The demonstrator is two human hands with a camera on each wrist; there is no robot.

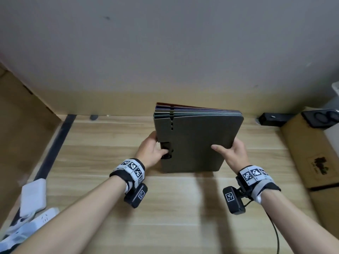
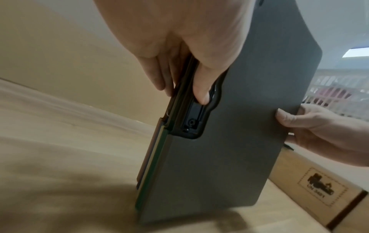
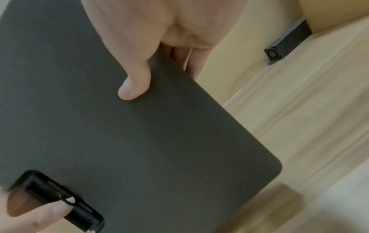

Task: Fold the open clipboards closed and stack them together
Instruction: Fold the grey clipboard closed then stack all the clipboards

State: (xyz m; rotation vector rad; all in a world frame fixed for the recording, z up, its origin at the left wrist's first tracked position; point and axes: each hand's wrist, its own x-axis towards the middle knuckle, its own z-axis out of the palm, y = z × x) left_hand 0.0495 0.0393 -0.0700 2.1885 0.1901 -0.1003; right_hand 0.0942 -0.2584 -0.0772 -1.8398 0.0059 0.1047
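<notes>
A stack of several closed clipboards [image 1: 198,142], grey cover facing me, stands on its lower edge on the wooden table [image 1: 165,208], tilted. My left hand [image 1: 153,149] grips the stack's left edge, thumb on the black clip [image 1: 167,150], fingers behind. My right hand [image 1: 233,153] grips the right edge, thumb on the grey cover, fingers behind. In the left wrist view the thumb [image 2: 201,93] presses the black clip [image 2: 194,119] on the stack [image 2: 229,149]. In the right wrist view the thumb [image 3: 132,88] lies on the grey cover [image 3: 139,141].
A cardboard box [image 1: 308,153] lies at the right with a black device [image 1: 321,119] on it. A small black box [image 1: 271,119] sits by the wall. White power strips and an adapter [image 1: 33,197] lie at the left front. A wall stands close behind the stack.
</notes>
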